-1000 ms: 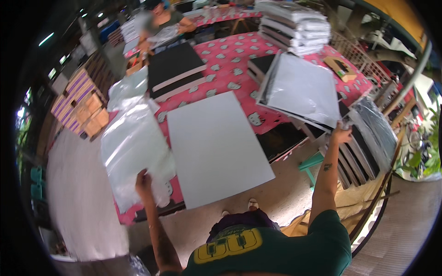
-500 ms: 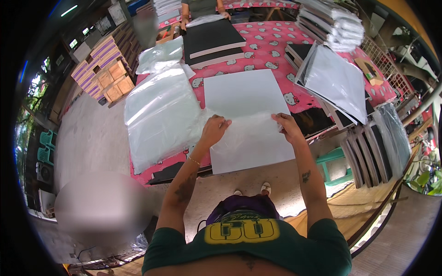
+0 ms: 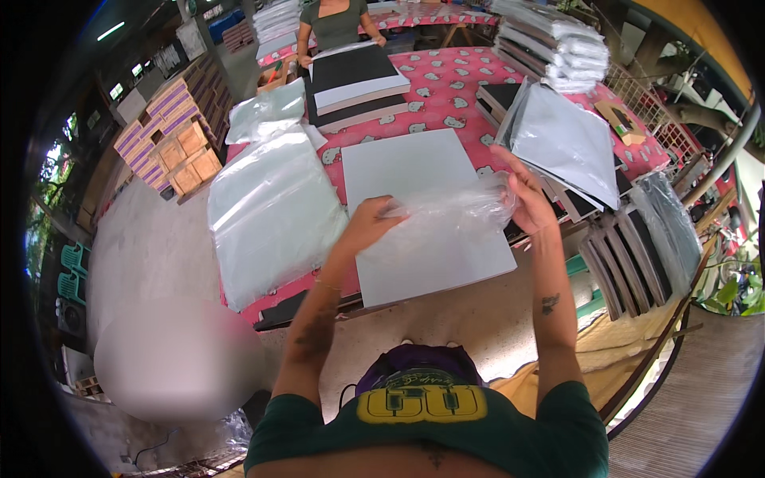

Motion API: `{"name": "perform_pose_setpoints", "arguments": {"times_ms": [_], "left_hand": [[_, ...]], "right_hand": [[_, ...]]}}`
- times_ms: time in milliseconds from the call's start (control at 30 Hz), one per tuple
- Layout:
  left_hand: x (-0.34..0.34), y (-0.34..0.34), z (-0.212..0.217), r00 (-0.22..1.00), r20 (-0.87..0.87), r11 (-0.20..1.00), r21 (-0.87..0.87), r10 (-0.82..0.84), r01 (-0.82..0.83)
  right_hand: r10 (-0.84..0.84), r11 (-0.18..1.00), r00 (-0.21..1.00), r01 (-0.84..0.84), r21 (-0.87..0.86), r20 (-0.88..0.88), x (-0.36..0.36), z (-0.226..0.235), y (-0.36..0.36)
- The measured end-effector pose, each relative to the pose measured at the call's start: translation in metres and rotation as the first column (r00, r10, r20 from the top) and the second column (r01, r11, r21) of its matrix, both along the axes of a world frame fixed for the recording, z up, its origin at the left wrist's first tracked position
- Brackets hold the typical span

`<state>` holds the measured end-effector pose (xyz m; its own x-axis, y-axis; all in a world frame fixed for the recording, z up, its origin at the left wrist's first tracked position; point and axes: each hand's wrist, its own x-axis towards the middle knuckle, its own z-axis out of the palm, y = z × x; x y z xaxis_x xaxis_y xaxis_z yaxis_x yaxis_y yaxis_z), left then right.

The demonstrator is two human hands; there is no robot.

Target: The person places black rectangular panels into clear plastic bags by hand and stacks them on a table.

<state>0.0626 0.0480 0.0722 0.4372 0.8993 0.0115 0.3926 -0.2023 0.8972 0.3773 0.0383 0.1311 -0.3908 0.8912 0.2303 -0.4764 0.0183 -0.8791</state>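
A clear plastic bag (image 3: 458, 209) is drawn out, crumpled, between my hands above a flat white board (image 3: 434, 271). My left hand (image 3: 373, 223) pinches one end of the bag between thumb and fingers. At the bag's other end, my right hand (image 3: 532, 199) is spread, with the index finger stretched out and the film against its thumb side. The white board lies at the table's near edge. To the left of it rests a broad pile of clear plastic bags (image 3: 271, 215).
The table has a pink patterned cover (image 3: 434, 103). Across it, a person (image 3: 339, 28) stands by a stack of black-topped boards (image 3: 355, 72). Bagged sheets (image 3: 562, 139) lie at right, wrapped bundles (image 3: 550, 52) behind. Upright boards (image 3: 629, 255) stand at lower right; stacked boxes (image 3: 171, 135) fill the left.
My right hand has moved right and up, its fingers opening from a pinch. The bag now bunches and stretches toward it. My left hand still grips its end. The person opposite shows more fully.
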Motion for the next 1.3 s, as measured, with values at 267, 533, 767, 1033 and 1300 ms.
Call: {"name": "perform_pose_setpoints", "arguments": {"times_ms": [267, 533, 767, 1033, 1300], "left_hand": [[0.047, 0.008, 0.088, 0.949, -0.188, 0.717, 0.622, -0.252, 0.314], [0.013, -0.003, 0.088, 0.961, -0.038, 0.957, 0.087, -0.275, 0.277], [-0.009, -0.02, 0.089, 0.837, 0.544, 0.953, -0.278, 0.054, 0.119], [-0.009, -0.05, 0.092, 0.328, 0.926, 0.971, -0.225, 0.186, 0.084], [-0.022, -0.076, 0.032, 0.984, 0.177, 0.998, -0.058, -0.029, 0.04]], "right_hand": [[-0.007, 0.874, 0.668, -0.358, 0.329, 0.744, -0.018, 0.081, -0.018], [0.012, 0.999, 1.0, -0.011, -0.045, 0.02, 0.067, 0.047, 0.012], [0.175, 0.98, 0.924, -0.196, 0.028, 0.34, 0.086, 0.011, 0.017], [0.255, 0.953, 0.768, -0.301, -0.022, 0.588, 0.089, 0.004, 0.006], [0.147, 0.91, 0.87, -0.306, -0.281, -0.471, 0.106, -0.047, -0.004]]}}
